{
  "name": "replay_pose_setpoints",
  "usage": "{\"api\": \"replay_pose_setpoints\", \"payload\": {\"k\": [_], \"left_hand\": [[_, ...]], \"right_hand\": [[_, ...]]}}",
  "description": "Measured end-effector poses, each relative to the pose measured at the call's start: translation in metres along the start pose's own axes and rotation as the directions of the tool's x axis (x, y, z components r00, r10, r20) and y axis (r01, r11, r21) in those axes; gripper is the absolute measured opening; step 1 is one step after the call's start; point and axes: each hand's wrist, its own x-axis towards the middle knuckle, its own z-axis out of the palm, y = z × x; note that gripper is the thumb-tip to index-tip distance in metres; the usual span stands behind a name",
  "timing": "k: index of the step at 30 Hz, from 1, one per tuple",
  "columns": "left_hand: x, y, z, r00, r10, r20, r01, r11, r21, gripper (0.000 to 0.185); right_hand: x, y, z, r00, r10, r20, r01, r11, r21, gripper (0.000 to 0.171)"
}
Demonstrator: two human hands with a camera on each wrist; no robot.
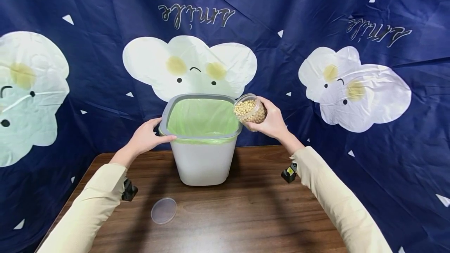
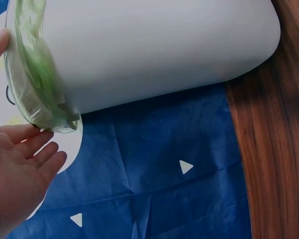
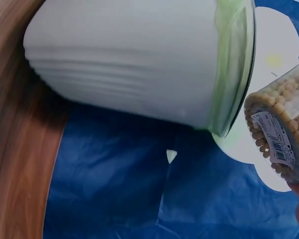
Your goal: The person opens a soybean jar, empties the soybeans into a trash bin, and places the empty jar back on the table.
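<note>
A white trash bin (image 1: 204,163) with a grey rim and a green liner bag (image 1: 204,114) stands upright on the table. My left hand (image 1: 144,138) grips the rim's near left corner, thumb along the front and fingers at the left side; in the left wrist view the lower fingers (image 2: 44,152) hang loose. On the other side, my right hand (image 1: 270,119) holds a clear jar of soybeans (image 1: 256,113), lidless and tilted with its mouth toward the bin, right by the rim. A white barcode label (image 3: 274,137) shows on the jar's base. The beans are still inside the jar.
A round translucent lid (image 1: 164,211) lies flat on the brown wooden table (image 1: 218,221), nearer to me and left of the bin. Behind the table hangs a dark blue cloth (image 1: 277,18) printed with white clouds and small triangles.
</note>
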Motion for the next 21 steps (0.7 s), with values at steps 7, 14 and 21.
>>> {"api": "replay_pose_setpoints", "payload": {"k": [7, 14, 21], "left_hand": [[-0.001, -0.001, 0.000, 1.000, -0.004, -0.004, 0.004, 1.000, -0.010, 0.096], [-0.001, -0.001, 0.002, 1.000, -0.006, -0.007, 0.005, 1.000, -0.015, 0.095], [0.000, -0.002, 0.002, 1.000, -0.013, -0.008, 0.013, 1.000, -0.015, 0.096]], "right_hand": [[0.010, 0.009, 0.000, 0.997, 0.009, 0.078, 0.001, 0.992, -0.127, 0.083], [0.015, 0.014, 0.000, 0.987, -0.059, 0.153, 0.089, 0.975, -0.204, 0.084], [0.018, 0.014, -0.002, 0.963, -0.131, 0.235, 0.191, 0.949, -0.252, 0.084]]}}
